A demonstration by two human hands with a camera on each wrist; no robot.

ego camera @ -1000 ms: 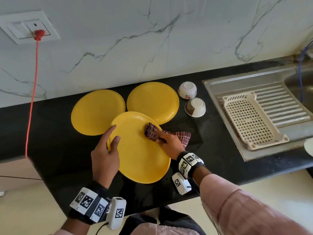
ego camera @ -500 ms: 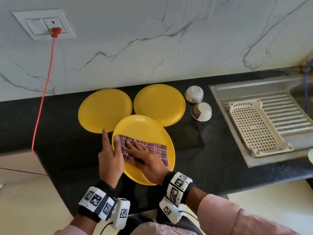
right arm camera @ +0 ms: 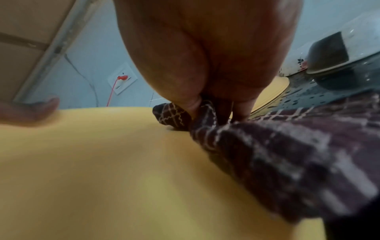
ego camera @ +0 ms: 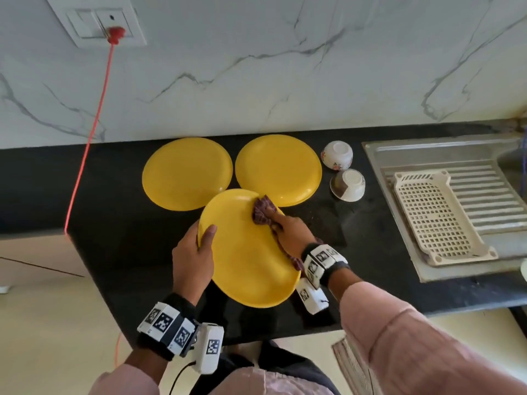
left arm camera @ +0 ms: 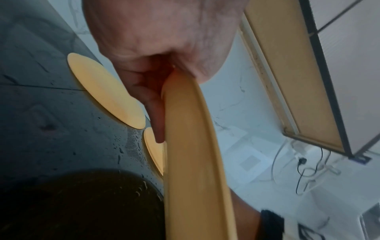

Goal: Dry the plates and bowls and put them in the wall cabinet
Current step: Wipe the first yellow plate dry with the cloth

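A: What could go wrong?

B: The raised yellow plate (ego camera: 251,260) may slip. The left hand (ego camera: 194,258) only pinches its rim, thumb on top and fingers beneath, above a wet black counter (ego camera: 114,195) (droplets show).

A: And the right hand (ego camera: 288,232)?

B: Its fingers bunch a checked maroon cloth (ego camera: 263,212) against the plate's far edge. The plate looks like smooth, shallow plastic; the two bowls (ego camera: 343,169) look glazed and sit upturned.
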